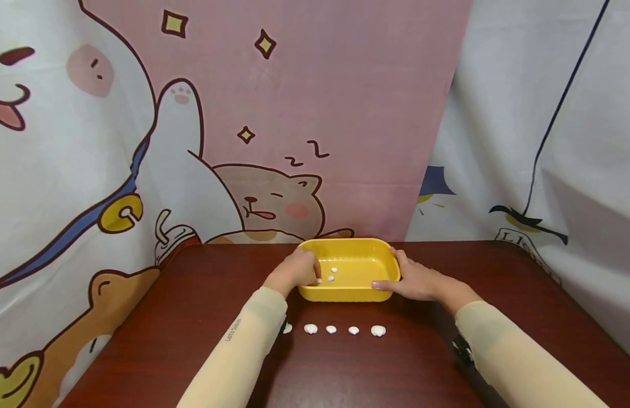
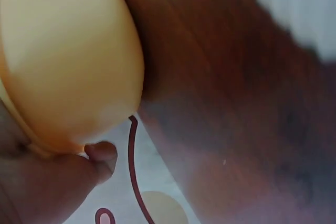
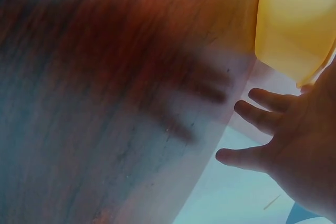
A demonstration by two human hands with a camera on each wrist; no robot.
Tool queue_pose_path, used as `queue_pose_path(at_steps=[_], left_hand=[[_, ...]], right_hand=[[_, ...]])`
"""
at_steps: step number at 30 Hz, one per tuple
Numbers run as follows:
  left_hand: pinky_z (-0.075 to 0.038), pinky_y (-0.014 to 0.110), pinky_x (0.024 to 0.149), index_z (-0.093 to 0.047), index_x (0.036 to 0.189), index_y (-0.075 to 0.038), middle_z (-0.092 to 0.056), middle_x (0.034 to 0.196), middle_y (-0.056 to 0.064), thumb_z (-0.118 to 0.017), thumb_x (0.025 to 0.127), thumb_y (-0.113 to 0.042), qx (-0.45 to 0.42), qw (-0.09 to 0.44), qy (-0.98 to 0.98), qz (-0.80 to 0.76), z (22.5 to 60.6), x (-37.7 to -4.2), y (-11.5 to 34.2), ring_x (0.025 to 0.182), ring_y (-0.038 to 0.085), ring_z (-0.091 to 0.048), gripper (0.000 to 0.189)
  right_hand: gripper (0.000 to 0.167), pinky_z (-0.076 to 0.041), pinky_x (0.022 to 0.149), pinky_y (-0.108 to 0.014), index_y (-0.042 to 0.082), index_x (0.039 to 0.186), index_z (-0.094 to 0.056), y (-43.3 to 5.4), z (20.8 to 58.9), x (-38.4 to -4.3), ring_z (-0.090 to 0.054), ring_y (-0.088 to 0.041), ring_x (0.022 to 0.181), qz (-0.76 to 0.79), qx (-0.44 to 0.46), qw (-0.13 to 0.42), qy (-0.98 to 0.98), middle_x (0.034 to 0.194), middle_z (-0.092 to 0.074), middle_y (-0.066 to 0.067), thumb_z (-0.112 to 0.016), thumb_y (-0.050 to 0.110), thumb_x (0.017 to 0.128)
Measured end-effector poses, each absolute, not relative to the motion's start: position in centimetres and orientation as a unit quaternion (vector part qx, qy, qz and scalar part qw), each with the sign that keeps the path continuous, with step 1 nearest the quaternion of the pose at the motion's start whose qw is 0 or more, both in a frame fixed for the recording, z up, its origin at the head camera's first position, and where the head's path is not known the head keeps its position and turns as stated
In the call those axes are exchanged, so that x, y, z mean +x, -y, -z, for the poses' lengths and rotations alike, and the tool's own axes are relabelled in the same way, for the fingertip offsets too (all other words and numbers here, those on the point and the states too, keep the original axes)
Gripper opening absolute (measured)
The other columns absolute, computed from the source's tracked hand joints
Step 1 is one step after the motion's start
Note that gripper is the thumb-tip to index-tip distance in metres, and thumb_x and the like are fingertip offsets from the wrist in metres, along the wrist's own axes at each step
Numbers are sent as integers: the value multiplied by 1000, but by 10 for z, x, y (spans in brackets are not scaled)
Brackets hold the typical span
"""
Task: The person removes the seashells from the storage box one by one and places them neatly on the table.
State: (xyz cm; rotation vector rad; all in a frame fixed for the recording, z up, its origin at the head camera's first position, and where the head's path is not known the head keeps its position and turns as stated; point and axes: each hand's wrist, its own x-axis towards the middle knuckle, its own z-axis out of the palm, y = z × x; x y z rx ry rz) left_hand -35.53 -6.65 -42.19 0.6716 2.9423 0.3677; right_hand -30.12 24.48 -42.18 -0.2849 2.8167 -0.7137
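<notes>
A yellow plastic basin (image 1: 351, 294) stands toward the back of the table. My left hand (image 1: 296, 268) reaches over its left end with bent fingers pointing down inside, and a small white seashell (image 1: 319, 280) shows at the fingertips. Two more white seashells (image 1: 334, 270) lie on the basin's floor close by. My right hand (image 1: 419, 280) holds the basin's right end, thumb over the front corner of the rim; in the right wrist view the other fingers (image 3: 260, 116) spread straight beyond the basin wall. The left wrist view hides the fingertips inside.
In front of the basin, several white seashells (image 1: 353, 330) lie in a spaced row on the dark red-brown table (image 1: 396, 368). The left forearm partly covers the leftmost one. A cartoon-printed cloth (image 1: 345, 113) hangs behind the table and along its sides.
</notes>
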Motion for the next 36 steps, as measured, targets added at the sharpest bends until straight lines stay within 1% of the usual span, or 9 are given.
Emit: queue_pose_path(at_steps=[5,9,13,16,18,24,30,36], left_hand=[[-53,40,97,-82,81,-24,-73,101,-2,-87,89,-33,205,41,-971,-113,420,-351,63,105,20,-57,13],[-52,45,102,-83,86,-26,-74,104,-2,-87,89,-36,204,39,-971,-116,419,-349,63,113,23,-56,12],[-49,44,111,-85,94,-22,-78,109,-1,-85,91,-26,212,41,-967,-137,420,-351,64,120,25,-56,6],[-47,42,114,-86,98,-19,-79,112,1,-83,91,-18,215,45,-966,-140,420,-352,64,122,25,-56,7],[-48,43,114,-87,99,-20,-80,114,1,-83,91,-18,214,47,-967,-132,420,-352,64,122,25,-57,9],[-51,48,110,-89,95,-26,-80,113,-1,-87,89,-31,203,37,-971,-118,422,-349,61,121,26,-59,8],[-52,46,108,-88,92,-26,-79,110,-1,-87,89,-31,187,31,-975,-118,422,-347,61,117,24,-61,6],[-53,49,103,-87,91,-29,-79,111,-4,-88,89,-34,181,26,-977,-110,423,-347,59,118,24,-62,5]], right_hand=[[125,-47,113,-65,6,165,-12,-246,421,-300,-59,-35,130,245,-96,112,-958,148,-54,-21,-64,86,84],[124,-47,114,-65,6,165,-12,-245,420,-300,-58,-34,130,256,-98,117,-954,148,-54,-20,-65,85,84],[122,-47,113,-66,7,164,-14,-244,417,-299,-59,-34,128,257,-98,119,-954,147,-55,-20,-65,84,84],[122,-48,112,-65,6,164,-15,-245,415,-298,-60,-33,125,255,-100,119,-955,145,-56,-20,-65,84,84],[121,-48,112,-64,6,163,-15,-246,415,-297,-60,-32,123,257,-103,120,-953,143,-57,-19,-66,83,85],[119,-48,113,-63,5,163,-14,-246,415,-297,-59,-32,125,270,-109,124,-949,144,-56,-20,-68,79,86],[119,-50,111,-62,6,162,-16,-244,414,-296,-60,-29,120,265,-108,125,-950,139,-58,-17,-68,80,85],[119,-48,113,-63,7,162,-16,-245,416,-297,-59,-30,123,272,-103,127,-948,141,-57,-17,-68,81,85]])
